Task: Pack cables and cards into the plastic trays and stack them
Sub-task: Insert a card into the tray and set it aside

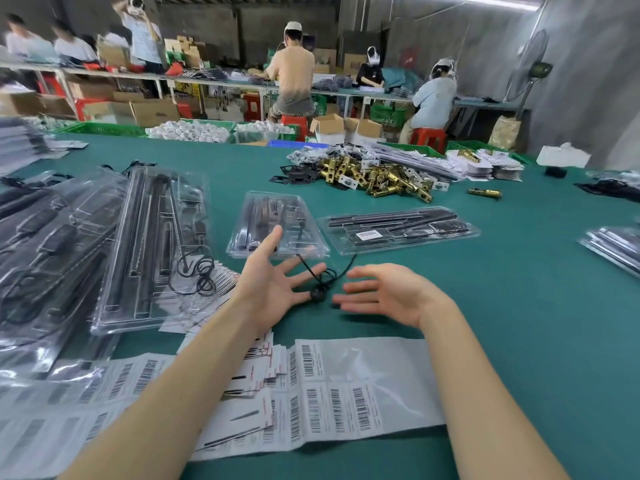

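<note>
Green tabletop (519, 289) holds two clear trays: the near tray (277, 226) packed with black rods, the right tray (398, 228) with rods and a barcoded card. Between my spread, empty left hand (273, 285) and right hand (388, 292) lies a black cable (320, 289).

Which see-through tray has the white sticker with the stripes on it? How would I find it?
Start at the pile of gold metal parts far across the green table. Just in front of it lie two clear trays side by side; take the right-hand tray, the long one lying sideways. Only it shows a small white barcode label on a black piece inside; the left-hand tray has none.
</note>
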